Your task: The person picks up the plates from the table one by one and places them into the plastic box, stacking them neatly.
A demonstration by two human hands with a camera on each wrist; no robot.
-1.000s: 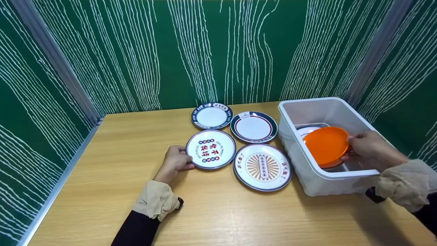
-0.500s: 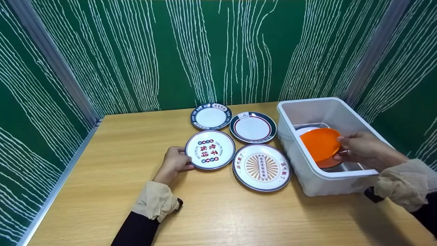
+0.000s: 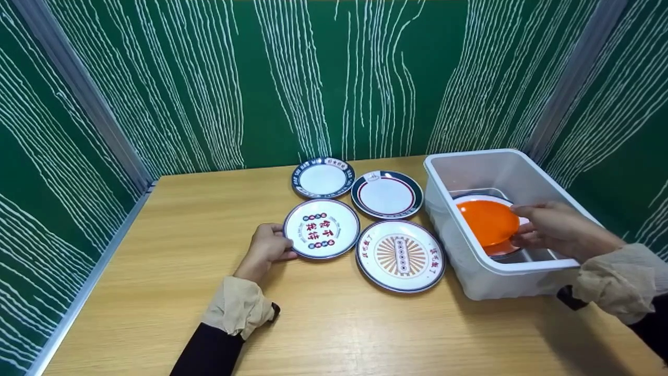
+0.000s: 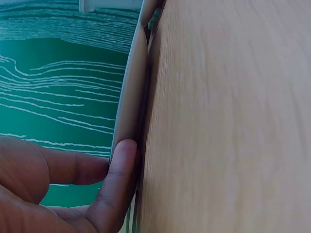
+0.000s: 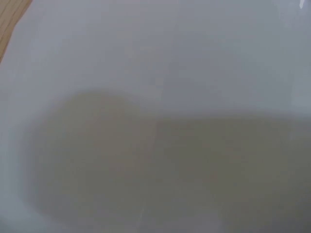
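Observation:
At the left rim of a white plate with red characters, my left hand pinches the edge. The left wrist view shows this plate edge-on, close over the wooden table, one fingertip against its underside. Inside the white plastic bin, my right hand holds an orange plate by its right rim, thumb on the upper edge. Beneath the orange plate shows part of a white plate with a blue rim. The bin wall fills the right wrist view and hides that hand's fingers.
Three more plates lie close by: a dark-rimmed plate with lettering, a dark-rimmed plate with a red ring, and a white plate with a sunburst print. Green panels with white lines enclose the wooden table.
The orange plate has shifted left and lower inside the bin with my right hand, and more of the white plate beneath it shows. My left hand and its plate have stayed in place.

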